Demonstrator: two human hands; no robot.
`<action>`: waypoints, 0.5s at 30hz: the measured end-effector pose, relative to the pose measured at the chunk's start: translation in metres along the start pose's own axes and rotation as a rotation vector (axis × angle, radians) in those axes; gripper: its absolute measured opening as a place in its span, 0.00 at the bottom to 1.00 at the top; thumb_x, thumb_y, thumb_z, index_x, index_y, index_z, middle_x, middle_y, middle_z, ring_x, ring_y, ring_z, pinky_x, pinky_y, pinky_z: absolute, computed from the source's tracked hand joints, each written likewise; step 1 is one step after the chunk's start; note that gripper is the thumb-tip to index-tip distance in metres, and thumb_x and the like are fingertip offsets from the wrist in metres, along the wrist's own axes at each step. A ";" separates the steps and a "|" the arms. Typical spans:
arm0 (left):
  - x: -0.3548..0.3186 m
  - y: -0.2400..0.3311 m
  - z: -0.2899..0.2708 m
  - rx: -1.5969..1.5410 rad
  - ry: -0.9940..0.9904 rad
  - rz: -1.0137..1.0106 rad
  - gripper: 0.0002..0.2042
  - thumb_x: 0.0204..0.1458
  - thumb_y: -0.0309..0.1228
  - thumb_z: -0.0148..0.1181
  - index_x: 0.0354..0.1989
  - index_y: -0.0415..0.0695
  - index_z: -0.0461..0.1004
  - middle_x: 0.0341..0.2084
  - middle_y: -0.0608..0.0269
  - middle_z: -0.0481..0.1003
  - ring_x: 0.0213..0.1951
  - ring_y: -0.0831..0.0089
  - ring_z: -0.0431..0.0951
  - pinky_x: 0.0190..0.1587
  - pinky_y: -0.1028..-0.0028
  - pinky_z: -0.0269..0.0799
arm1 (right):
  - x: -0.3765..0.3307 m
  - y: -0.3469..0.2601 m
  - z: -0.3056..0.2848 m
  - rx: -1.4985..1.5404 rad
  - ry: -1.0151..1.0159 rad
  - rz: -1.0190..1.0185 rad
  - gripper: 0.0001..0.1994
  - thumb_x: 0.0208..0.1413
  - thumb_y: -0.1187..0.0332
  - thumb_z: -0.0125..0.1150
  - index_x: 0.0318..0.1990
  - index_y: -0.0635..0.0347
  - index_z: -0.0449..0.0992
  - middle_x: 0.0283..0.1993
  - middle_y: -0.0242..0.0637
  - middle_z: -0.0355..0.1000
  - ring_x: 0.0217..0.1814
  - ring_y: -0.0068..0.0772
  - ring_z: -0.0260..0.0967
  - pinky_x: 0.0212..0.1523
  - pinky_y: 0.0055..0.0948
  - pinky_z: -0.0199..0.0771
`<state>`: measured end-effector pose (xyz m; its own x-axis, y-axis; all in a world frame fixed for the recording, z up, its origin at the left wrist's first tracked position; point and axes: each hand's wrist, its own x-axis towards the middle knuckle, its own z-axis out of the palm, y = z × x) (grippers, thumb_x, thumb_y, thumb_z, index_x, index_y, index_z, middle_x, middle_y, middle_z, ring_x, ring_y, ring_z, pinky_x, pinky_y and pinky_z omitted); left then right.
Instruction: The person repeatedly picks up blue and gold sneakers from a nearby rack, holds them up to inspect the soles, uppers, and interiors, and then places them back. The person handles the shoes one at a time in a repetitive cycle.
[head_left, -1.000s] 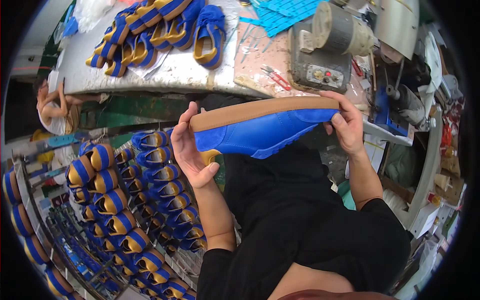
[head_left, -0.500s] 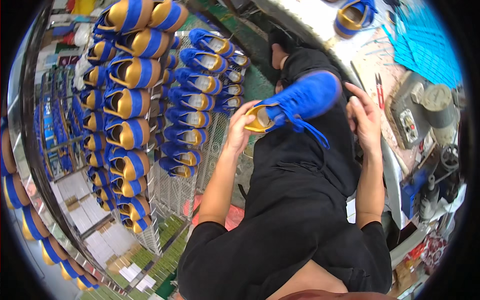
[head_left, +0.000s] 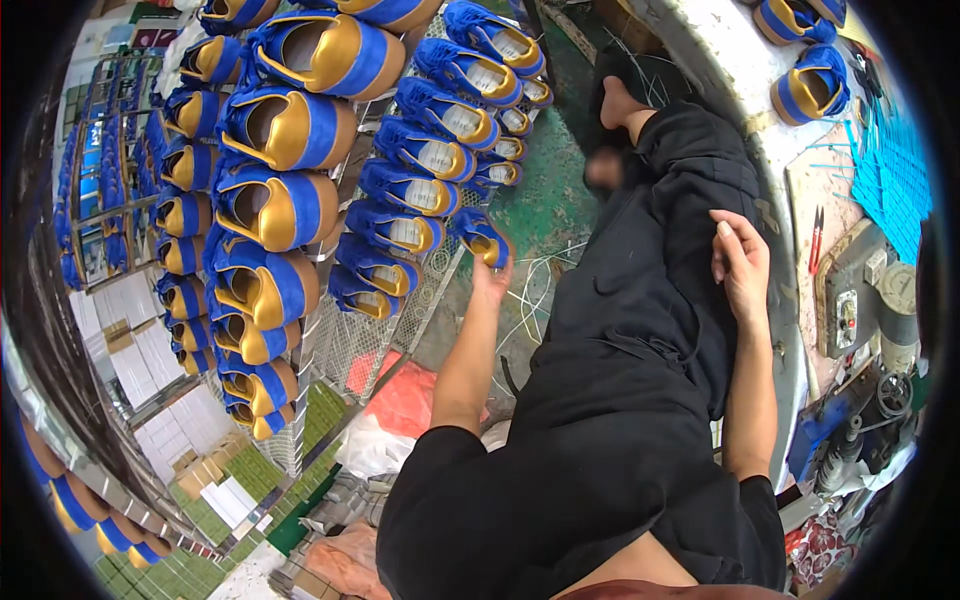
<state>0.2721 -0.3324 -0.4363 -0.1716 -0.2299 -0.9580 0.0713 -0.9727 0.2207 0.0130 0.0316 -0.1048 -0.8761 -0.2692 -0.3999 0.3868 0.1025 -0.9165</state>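
Observation:
My left hand [head_left: 492, 276] grips the heel end of a blue and gold sneaker [head_left: 484, 240] at the right edge of a mesh rack [head_left: 425, 290]. The sneaker's toe points away into the rack, and its underside is hidden. Beside it stand rows of similar blue shoes with gold heels [head_left: 408, 232]. Over my right thigh hovers my right hand [head_left: 742, 262], holding nothing, its fingers loosely bent and apart, near the workbench edge [head_left: 785, 240].
Another rack column of larger-looking shoes [head_left: 285, 210] rises on the left. On the bench [head_left: 810, 190] lie red-handled snips [head_left: 816, 240], blue strips [head_left: 890, 190], a small machine [head_left: 848, 300] and a few shoes [head_left: 810, 88]. Plastic bags [head_left: 400, 400] and loose wires [head_left: 535, 300] are on the floor.
My left hand has carried the sneaker from above my lap leftward to the rack. My right hand has drawn slightly back, and the view has turned left.

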 end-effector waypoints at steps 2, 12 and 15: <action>0.032 0.017 -0.001 -0.154 -0.021 0.103 0.22 0.59 0.48 0.56 0.54 0.45 0.68 0.54 0.53 0.69 0.50 0.58 0.75 0.43 0.61 0.82 | 0.000 -0.001 0.001 -0.008 -0.005 0.010 0.13 0.65 0.65 0.55 0.50 0.65 0.76 0.22 0.24 0.62 0.18 0.13 0.54 0.18 0.16 0.54; 0.071 0.067 0.002 -0.209 -0.102 0.115 0.29 0.62 0.44 0.54 0.68 0.45 0.56 0.66 0.53 0.61 0.66 0.51 0.62 0.67 0.49 0.58 | 0.011 -0.003 0.009 -0.117 -0.060 0.065 0.13 0.65 0.64 0.57 0.50 0.64 0.75 0.22 0.22 0.63 0.18 0.11 0.55 0.18 0.16 0.54; 0.062 0.022 0.006 0.141 -0.175 0.008 0.29 0.63 0.43 0.53 0.70 0.52 0.55 0.66 0.52 0.61 0.66 0.51 0.63 0.64 0.54 0.64 | 0.013 0.001 0.016 -0.098 -0.026 0.056 0.12 0.64 0.65 0.58 0.49 0.62 0.76 0.25 0.21 0.66 0.22 0.10 0.57 0.22 0.15 0.56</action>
<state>0.2572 -0.3683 -0.4903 -0.3399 -0.2280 -0.9124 -0.0623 -0.9626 0.2637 0.0069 0.0128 -0.1110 -0.8459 -0.2848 -0.4510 0.4037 0.2107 -0.8903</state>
